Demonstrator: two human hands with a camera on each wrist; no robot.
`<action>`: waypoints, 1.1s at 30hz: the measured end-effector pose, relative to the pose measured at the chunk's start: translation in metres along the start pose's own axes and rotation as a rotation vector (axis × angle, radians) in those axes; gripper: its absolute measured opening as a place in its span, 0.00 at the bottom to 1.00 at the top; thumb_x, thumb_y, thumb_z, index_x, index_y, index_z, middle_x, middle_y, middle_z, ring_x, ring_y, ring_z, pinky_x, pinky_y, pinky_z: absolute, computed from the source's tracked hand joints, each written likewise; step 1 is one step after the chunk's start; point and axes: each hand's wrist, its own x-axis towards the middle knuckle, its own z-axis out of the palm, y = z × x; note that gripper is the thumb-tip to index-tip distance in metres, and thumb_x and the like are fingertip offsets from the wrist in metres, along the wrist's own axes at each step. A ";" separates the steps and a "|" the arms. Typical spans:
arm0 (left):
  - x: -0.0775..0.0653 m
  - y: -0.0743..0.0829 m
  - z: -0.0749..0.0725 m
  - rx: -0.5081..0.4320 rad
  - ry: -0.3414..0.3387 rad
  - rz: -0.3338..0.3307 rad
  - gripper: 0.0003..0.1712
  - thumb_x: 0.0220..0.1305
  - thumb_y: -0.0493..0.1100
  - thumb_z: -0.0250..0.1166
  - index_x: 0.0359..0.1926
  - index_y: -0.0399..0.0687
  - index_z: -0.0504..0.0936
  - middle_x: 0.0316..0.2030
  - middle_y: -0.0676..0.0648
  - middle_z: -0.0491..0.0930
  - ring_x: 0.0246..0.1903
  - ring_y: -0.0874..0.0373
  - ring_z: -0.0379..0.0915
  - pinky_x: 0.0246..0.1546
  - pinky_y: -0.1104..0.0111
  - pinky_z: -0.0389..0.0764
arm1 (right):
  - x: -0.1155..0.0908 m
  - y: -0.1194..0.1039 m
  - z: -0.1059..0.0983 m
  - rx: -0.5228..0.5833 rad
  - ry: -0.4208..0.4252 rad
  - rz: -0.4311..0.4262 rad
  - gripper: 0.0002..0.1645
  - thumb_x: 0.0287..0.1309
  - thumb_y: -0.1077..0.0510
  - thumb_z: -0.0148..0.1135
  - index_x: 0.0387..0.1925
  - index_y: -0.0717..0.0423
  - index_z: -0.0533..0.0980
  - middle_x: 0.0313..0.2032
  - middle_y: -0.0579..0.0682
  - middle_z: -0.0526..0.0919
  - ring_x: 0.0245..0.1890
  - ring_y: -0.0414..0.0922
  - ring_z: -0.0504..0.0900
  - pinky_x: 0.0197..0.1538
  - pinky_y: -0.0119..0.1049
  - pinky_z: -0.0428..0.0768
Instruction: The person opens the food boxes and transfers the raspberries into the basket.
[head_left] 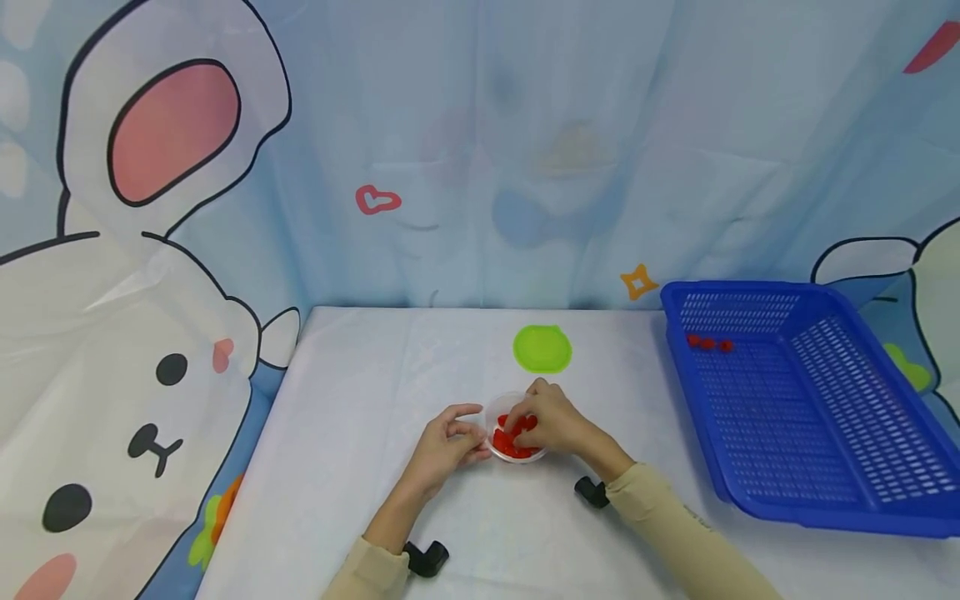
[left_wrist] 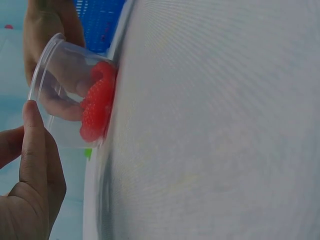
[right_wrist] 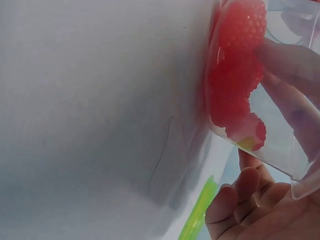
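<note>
A clear plastic cup (head_left: 491, 414) stands upright on the white cloth, with several red raspberries (left_wrist: 97, 107) at its bottom. Against the cup's outer left side rests my left hand (head_left: 444, 450), one fairly straight fingertip touching the rim in the left wrist view. From the right, my right hand (head_left: 553, 421) reaches over the rim. Its thumb and a finger touch the raspberries inside; whether they pinch one is hidden. Other fingers curl outside the cup's far wall in the right wrist view. Behind the cup lies a flat, round, bright green piece (head_left: 542, 348).
At the right, a large blue plastic basket (head_left: 750, 500) has small red pieces (head_left: 707, 343) in its far left corner. A patterned blue curtain (head_left: 480, 150) hangs behind the table. Black mounts (head_left: 426, 558) sit at the wrists.
</note>
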 end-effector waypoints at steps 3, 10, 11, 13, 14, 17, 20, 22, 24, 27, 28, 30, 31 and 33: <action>0.001 0.000 0.000 -0.002 -0.009 -0.002 0.26 0.69 0.32 0.64 0.65 0.33 0.69 0.38 0.40 0.79 0.37 0.53 0.81 0.45 0.59 0.86 | 0.000 0.000 0.000 -0.020 0.012 -0.008 0.10 0.48 0.61 0.78 0.27 0.40 0.88 0.37 0.48 0.72 0.43 0.49 0.66 0.36 0.38 0.72; 0.000 0.000 -0.001 -0.002 -0.014 -0.003 0.26 0.69 0.31 0.63 0.65 0.34 0.69 0.40 0.38 0.79 0.37 0.54 0.80 0.45 0.59 0.86 | -0.002 0.004 0.005 0.016 0.021 -0.022 0.07 0.52 0.59 0.77 0.31 0.41 0.88 0.37 0.47 0.70 0.42 0.48 0.66 0.36 0.37 0.72; 0.000 0.000 -0.002 -0.003 -0.014 -0.006 0.26 0.69 0.32 0.63 0.65 0.34 0.69 0.40 0.38 0.79 0.37 0.54 0.80 0.45 0.59 0.86 | -0.002 0.005 0.005 0.022 0.018 -0.024 0.07 0.52 0.59 0.77 0.31 0.41 0.88 0.37 0.47 0.70 0.42 0.48 0.66 0.36 0.37 0.72; 0.001 0.000 -0.001 -0.003 -0.019 -0.006 0.26 0.69 0.32 0.63 0.66 0.34 0.69 0.40 0.38 0.79 0.37 0.54 0.80 0.45 0.59 0.86 | -0.003 0.005 0.005 0.029 0.016 -0.026 0.07 0.53 0.59 0.77 0.32 0.41 0.88 0.37 0.47 0.70 0.43 0.48 0.66 0.37 0.37 0.73; 0.001 0.000 -0.001 -0.007 -0.021 -0.005 0.26 0.69 0.32 0.63 0.66 0.34 0.69 0.40 0.38 0.79 0.37 0.54 0.80 0.45 0.59 0.86 | -0.003 0.006 0.004 0.030 0.018 -0.029 0.07 0.53 0.59 0.77 0.32 0.41 0.88 0.37 0.47 0.70 0.43 0.48 0.66 0.37 0.37 0.73; 0.002 -0.001 0.000 -0.010 -0.023 -0.002 0.26 0.69 0.32 0.64 0.66 0.35 0.69 0.40 0.39 0.79 0.37 0.54 0.80 0.45 0.59 0.86 | -0.005 0.007 0.003 0.045 0.023 -0.036 0.07 0.53 0.59 0.77 0.32 0.42 0.88 0.38 0.48 0.70 0.44 0.48 0.66 0.37 0.37 0.74; 0.002 0.000 0.000 -0.009 -0.023 0.002 0.26 0.69 0.32 0.64 0.66 0.34 0.69 0.39 0.40 0.79 0.36 0.54 0.80 0.45 0.59 0.86 | -0.005 0.008 0.001 0.078 0.027 -0.047 0.07 0.53 0.60 0.76 0.32 0.43 0.88 0.38 0.48 0.70 0.44 0.49 0.66 0.37 0.37 0.75; 0.002 0.001 0.000 -0.010 -0.024 0.002 0.26 0.69 0.32 0.64 0.66 0.34 0.69 0.39 0.40 0.79 0.36 0.54 0.80 0.45 0.59 0.86 | -0.005 0.008 0.001 0.105 0.023 -0.047 0.06 0.53 0.60 0.76 0.32 0.44 0.88 0.38 0.49 0.71 0.44 0.49 0.66 0.37 0.37 0.74; 0.002 0.002 0.000 -0.010 -0.024 0.004 0.26 0.69 0.31 0.63 0.66 0.33 0.69 0.39 0.40 0.79 0.36 0.54 0.80 0.45 0.59 0.86 | -0.004 0.009 0.000 0.136 0.019 -0.045 0.06 0.53 0.60 0.76 0.32 0.45 0.88 0.39 0.50 0.71 0.45 0.50 0.66 0.37 0.37 0.75; 0.002 0.003 -0.001 -0.006 -0.023 0.009 0.26 0.69 0.31 0.63 0.65 0.34 0.69 0.39 0.40 0.79 0.36 0.54 0.80 0.45 0.59 0.86 | -0.004 0.011 0.001 0.183 0.022 -0.030 0.06 0.54 0.60 0.76 0.32 0.44 0.88 0.40 0.50 0.70 0.45 0.50 0.65 0.38 0.38 0.74; 0.002 0.002 -0.001 -0.005 -0.022 0.010 0.26 0.69 0.31 0.63 0.65 0.34 0.69 0.39 0.40 0.79 0.36 0.54 0.80 0.45 0.59 0.86 | -0.004 0.012 0.001 0.202 0.024 -0.028 0.06 0.54 0.60 0.76 0.32 0.44 0.88 0.40 0.50 0.70 0.46 0.50 0.65 0.39 0.38 0.74; 0.002 0.002 -0.001 -0.004 -0.021 0.011 0.26 0.69 0.31 0.63 0.66 0.33 0.69 0.39 0.41 0.79 0.37 0.54 0.80 0.45 0.59 0.86 | -0.003 0.013 0.001 0.217 0.029 -0.032 0.06 0.54 0.60 0.76 0.32 0.44 0.88 0.41 0.50 0.71 0.47 0.50 0.65 0.40 0.39 0.73; 0.002 0.001 -0.002 -0.004 -0.022 0.009 0.26 0.69 0.32 0.64 0.66 0.33 0.69 0.39 0.41 0.79 0.37 0.54 0.81 0.46 0.59 0.86 | -0.003 0.014 0.001 0.217 0.034 -0.035 0.06 0.54 0.59 0.76 0.32 0.44 0.88 0.41 0.50 0.71 0.47 0.51 0.65 0.40 0.39 0.73; 0.002 0.000 -0.002 -0.003 -0.023 0.002 0.27 0.69 0.32 0.64 0.66 0.33 0.68 0.39 0.41 0.79 0.37 0.54 0.81 0.46 0.59 0.86 | -0.003 0.014 -0.001 0.222 0.036 -0.035 0.06 0.54 0.59 0.76 0.32 0.43 0.88 0.41 0.50 0.72 0.48 0.51 0.65 0.40 0.40 0.73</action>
